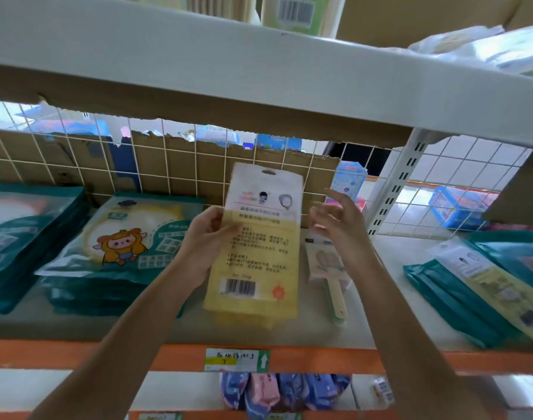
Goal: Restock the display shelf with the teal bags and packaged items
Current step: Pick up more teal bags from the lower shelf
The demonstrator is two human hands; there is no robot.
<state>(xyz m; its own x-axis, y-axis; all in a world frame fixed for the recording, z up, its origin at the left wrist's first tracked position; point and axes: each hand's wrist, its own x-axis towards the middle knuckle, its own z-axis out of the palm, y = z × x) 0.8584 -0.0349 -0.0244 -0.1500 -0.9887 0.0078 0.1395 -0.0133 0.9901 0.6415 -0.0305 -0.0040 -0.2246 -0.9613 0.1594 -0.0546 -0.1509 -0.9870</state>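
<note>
The display shelf [392, 253] holds everything here, with a wire grid [168, 165] backed by torn cardboard as its rear wall. The yellow packet [259, 237] is held upright above the middle of the shelf's deck, its barcode side facing the camera.

Left of that packet lie two stacks of teal bags: the nearer stack [117, 247] just beside it, with a cartoon figure on its top bag, and a further stack [23, 231] at the frame edge. Well to the packet's right a third teal stack [459, 298] lies flat with a slim yellow pack [498, 286] on top.

The left hand [204, 234] grips the packet's left edge, thumb across the front. The right hand [338, 225] is just right of the packet, fingers spread and loose, holding nothing.

Behind that hand, right of the packet, a packaged brush [326, 262] lies on the deck. Below the packet a price label [236, 360] sits on the orange rail, and under it the lower tier holds purple and pink soft packs [277, 392].
</note>
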